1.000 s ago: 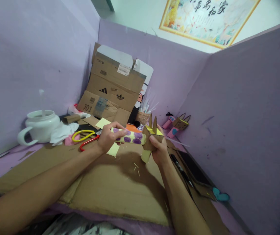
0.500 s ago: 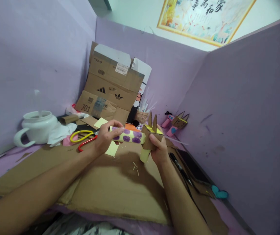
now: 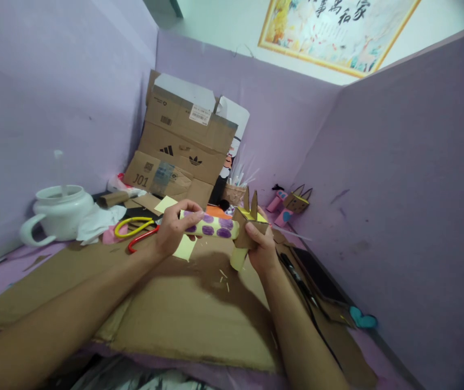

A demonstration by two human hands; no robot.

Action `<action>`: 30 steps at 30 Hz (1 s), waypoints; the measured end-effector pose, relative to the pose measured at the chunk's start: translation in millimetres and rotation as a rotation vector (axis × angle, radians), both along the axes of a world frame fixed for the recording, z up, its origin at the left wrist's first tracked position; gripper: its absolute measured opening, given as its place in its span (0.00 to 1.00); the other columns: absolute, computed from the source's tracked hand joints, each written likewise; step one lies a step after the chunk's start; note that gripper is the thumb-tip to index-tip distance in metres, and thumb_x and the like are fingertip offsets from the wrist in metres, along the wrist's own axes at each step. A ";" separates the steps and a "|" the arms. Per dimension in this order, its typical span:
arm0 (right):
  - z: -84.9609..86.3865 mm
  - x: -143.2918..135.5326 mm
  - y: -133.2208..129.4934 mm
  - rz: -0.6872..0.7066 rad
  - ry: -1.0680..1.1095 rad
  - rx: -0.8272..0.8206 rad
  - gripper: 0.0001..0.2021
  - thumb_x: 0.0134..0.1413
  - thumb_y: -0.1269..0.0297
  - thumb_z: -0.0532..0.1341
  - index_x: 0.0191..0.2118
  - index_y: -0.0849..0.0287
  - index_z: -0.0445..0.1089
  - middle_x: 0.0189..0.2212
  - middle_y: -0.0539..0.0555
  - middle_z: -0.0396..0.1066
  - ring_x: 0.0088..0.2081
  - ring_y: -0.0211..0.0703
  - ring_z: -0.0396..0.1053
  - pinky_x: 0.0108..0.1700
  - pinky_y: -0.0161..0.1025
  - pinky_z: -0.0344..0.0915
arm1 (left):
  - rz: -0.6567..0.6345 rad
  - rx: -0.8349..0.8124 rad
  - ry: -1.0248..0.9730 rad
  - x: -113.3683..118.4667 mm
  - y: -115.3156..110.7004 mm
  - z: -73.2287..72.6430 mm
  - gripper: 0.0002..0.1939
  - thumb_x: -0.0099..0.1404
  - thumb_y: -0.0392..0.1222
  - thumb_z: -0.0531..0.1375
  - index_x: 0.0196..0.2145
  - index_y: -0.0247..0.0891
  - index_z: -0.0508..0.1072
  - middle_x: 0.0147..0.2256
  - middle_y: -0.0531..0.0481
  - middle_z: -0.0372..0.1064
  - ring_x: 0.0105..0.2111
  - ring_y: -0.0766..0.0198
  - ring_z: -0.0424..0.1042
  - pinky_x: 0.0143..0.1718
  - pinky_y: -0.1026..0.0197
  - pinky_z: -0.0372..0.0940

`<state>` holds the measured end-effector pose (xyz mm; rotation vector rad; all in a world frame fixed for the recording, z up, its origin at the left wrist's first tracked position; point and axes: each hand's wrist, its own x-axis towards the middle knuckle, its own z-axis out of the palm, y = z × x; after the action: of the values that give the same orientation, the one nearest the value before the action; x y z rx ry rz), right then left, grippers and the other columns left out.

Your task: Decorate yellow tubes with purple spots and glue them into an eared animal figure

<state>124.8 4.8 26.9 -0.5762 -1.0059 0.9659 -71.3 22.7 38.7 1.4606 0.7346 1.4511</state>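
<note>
Between my hands is a paper tube [image 3: 208,225], pale yellow with purple oval spots, lying nearly level. My left hand [image 3: 178,225] grips its left end, thumb on top. Its right end meets a small cardboard box head [image 3: 240,227] with two pointed cardboard ears and a yellow top; whether the two are joined I cannot tell. My right hand [image 3: 262,244] is closed around the right side of that head, thumb on its front. Below the head a plain pale yellow tube [image 3: 238,259] points down towards the cardboard sheet [image 3: 191,314].
Scissors with yellow and red handles [image 3: 134,227], a white pot [image 3: 63,211] and crumpled tissue [image 3: 99,222] are on the left. An unfolded carton [image 3: 187,141] leans at the back. On the right are a similar pink-legged figure [image 3: 294,203], a black pen [image 3: 294,271] and a dark flat device [image 3: 321,276].
Almost nothing differs. The whole view has shifted slightly, and both hands keep the same hold on the spotted tube and the cardboard head.
</note>
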 end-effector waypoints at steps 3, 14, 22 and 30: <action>-0.5 -0.5 1.9 0.001 0.025 -0.014 0.29 0.34 0.65 0.69 0.48 0.55 0.67 0.32 0.50 0.75 0.35 0.45 0.73 0.36 0.40 0.69 | 0.017 0.021 -0.028 -0.4 -3.2 1.2 0.16 0.55 0.49 0.63 0.36 0.36 0.69 0.33 0.49 0.69 0.21 0.66 0.70 0.14 0.67 0.63; -2.7 -11.3 6.2 0.127 0.353 -0.210 0.12 0.44 0.55 0.65 0.34 0.56 0.74 0.31 0.52 0.78 0.30 0.49 0.74 0.38 0.52 0.72 | -0.253 0.145 -0.184 1.5 -10.9 5.4 0.40 0.53 0.56 0.63 0.58 0.42 0.51 0.53 0.36 0.62 0.24 0.65 0.73 0.21 0.63 0.66; -11.9 -33.6 3.4 0.311 0.467 -0.393 0.19 0.52 0.44 0.57 0.38 0.54 0.73 0.31 0.53 0.78 0.33 0.53 0.75 0.42 0.60 0.70 | -0.172 0.117 -0.024 3.8 -3.7 -0.5 0.34 0.52 0.49 0.66 0.53 0.35 0.61 0.45 0.39 0.68 0.26 0.65 0.72 0.22 0.64 0.65; -21.8 -47.9 1.7 0.407 0.433 -0.342 0.18 0.51 0.47 0.60 0.39 0.57 0.73 0.30 0.54 0.78 0.38 0.55 0.75 0.45 0.56 0.69 | -0.020 0.021 0.037 11.8 -8.9 5.2 0.31 0.47 0.49 0.68 0.46 0.34 0.65 0.39 0.44 0.72 0.23 0.67 0.70 0.16 0.68 0.60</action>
<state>76.9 6.5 5.1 -0.4183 -0.5772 1.5670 -59.5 13.9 43.9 1.5102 0.7278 1.4237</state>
